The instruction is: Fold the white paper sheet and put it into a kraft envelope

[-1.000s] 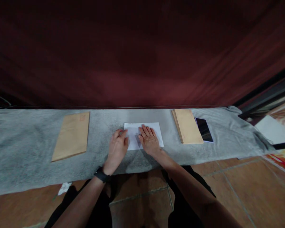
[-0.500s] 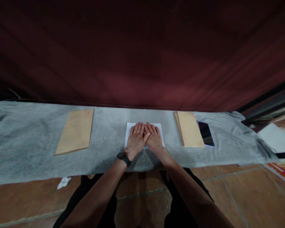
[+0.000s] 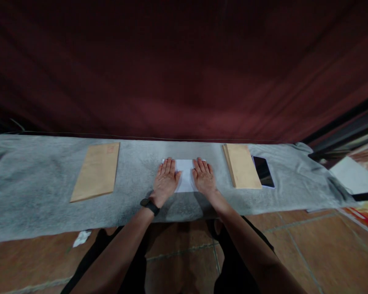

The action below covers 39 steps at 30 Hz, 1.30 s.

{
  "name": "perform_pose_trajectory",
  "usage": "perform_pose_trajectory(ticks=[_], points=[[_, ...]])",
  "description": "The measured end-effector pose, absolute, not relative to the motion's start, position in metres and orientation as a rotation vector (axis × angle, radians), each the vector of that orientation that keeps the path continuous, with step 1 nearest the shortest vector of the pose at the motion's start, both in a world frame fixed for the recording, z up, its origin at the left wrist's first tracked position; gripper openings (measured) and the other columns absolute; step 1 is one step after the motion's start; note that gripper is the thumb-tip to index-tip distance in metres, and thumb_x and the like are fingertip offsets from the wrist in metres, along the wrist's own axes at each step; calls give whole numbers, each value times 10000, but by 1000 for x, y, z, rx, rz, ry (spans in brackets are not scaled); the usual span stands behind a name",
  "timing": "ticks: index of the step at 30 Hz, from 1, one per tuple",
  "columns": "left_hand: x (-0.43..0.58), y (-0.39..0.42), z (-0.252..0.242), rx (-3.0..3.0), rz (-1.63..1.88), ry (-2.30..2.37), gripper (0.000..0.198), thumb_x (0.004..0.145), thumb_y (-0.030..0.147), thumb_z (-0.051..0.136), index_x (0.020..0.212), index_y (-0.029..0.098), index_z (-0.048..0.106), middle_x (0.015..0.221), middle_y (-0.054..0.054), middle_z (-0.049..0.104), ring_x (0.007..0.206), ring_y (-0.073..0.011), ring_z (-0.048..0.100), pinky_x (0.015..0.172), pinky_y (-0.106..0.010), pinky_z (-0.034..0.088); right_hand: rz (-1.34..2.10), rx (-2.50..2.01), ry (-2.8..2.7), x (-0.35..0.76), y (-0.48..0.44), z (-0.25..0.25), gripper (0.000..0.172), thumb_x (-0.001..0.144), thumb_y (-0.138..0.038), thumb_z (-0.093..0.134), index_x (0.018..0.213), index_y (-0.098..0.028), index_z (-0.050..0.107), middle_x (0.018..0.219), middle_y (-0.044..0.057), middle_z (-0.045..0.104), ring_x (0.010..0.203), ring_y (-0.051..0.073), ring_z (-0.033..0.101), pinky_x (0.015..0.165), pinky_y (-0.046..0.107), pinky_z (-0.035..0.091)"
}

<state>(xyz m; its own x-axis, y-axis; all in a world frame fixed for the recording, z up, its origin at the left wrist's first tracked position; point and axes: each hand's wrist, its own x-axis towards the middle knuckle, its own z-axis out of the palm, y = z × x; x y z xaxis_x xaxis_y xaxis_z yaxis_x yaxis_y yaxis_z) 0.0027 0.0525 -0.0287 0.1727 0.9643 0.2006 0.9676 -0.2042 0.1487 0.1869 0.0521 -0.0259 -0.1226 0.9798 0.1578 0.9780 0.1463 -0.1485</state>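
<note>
A white sheet of paper (image 3: 185,177) lies flat on the grey cloth in front of me, its two side parts covered by my hands. My left hand (image 3: 165,178) rests palm down on the sheet's left side, fingers stretched out and pointing away from me. On the right side my right hand (image 3: 204,175) lies flat in the same way, with the fingers slightly apart. The middle of the sheet shows between the two thumbs. Neither hand grips anything.
Grey cloth (image 3: 141,163) covers a long narrow surface before a dark red curtain (image 3: 184,90). Left lies a brown envelope (image 3: 96,171); right, a stack of brown envelopes (image 3: 243,167) beside a phone (image 3: 263,171). A crumpled white tissue (image 3: 81,238) is on the tiled floor (image 3: 178,269).
My hands, which lay together at the middle of the paper, have slid apart to its left and right sides. More of the paper's middle is uncovered.
</note>
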Motion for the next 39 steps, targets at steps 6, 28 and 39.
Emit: perform_pose_trajectory(ticks=[6, 28, 39], points=[[-10, 52, -29, -2363, -418, -2011, 657, 1022, 426, 291, 1534, 20, 363, 1603, -193, 355, 1522, -300, 268, 1237, -472, 237, 31, -1982, -2183, 204, 49, -25, 530, 1061, -318, 293, 1562, -162, 370, 1633, 84, 321, 1484, 285, 344, 1221, 477, 213], [26, 24, -17, -2611, -422, -1766, 561, 1027, 276, 245, 1505, 37, 416, 1604, -159, 375, 1527, -259, 260, 1260, -468, 202, 187, -1596, -2338, 177, 27, -22, 521, 1045, -263, 321, 1541, -129, 398, 1619, 95, 355, 1511, 226, 305, 1243, 432, 234], [1, 29, -19, -2553, -436, -1840, 575, 1029, 329, 276, 1530, 70, 388, 1612, -159, 360, 1528, -261, 258, 1252, -450, 213, 53, -1744, -2292, 191, 28, -28, 554, 1066, -411, 349, 1571, -185, 341, 1628, 91, 330, 1504, 249, 317, 1226, 443, 223]])
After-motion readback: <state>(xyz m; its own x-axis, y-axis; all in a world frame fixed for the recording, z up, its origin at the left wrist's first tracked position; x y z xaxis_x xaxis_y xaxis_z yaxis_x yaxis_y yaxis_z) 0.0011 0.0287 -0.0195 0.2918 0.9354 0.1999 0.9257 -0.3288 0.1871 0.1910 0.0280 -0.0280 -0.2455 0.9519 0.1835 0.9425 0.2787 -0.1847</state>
